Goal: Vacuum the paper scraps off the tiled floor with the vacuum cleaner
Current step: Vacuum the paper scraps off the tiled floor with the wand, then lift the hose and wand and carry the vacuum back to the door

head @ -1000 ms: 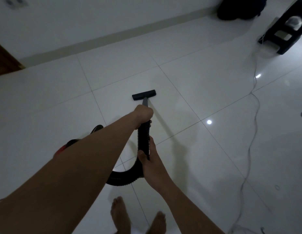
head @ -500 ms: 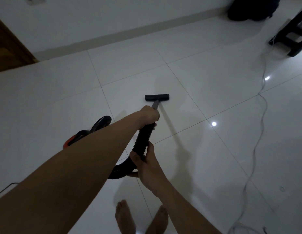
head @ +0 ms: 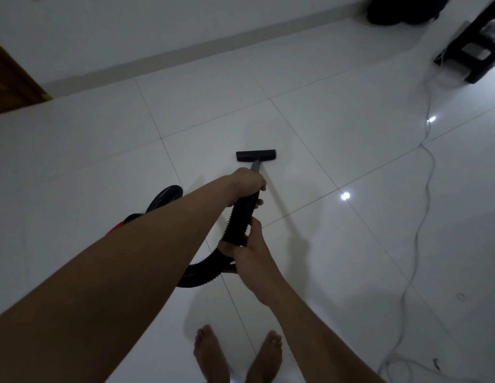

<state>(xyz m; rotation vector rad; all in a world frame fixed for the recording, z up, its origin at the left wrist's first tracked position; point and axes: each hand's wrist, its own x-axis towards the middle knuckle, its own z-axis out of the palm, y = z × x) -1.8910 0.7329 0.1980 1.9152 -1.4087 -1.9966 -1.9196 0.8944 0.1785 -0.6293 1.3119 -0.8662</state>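
Observation:
A black floor nozzle (head: 256, 155) lies flat on the white tiled floor (head: 337, 244) ahead of me, on a grey tube. My left hand (head: 247, 183) grips the top of the black ribbed hose (head: 241, 217) where it meets the tube. Lower down, my right hand (head: 245, 251) holds the same hose at its bend. The vacuum cleaner body (head: 160, 201), black with a red part, sits on the floor to the left, mostly hidden behind my left forearm. No paper scraps show near the nozzle.
A white power cord (head: 426, 189) snakes down the right side of the floor. A black stand (head: 473, 48) and a dark bag (head: 404, 9) sit at the far right by the wall. A wooden door (head: 11, 81) is at the left. My bare feet (head: 238, 355) stand below.
The view has shifted a little, so the door shows more at the left. The nozzle stays flat on the same tile. Both hands keep their hold on the hose.

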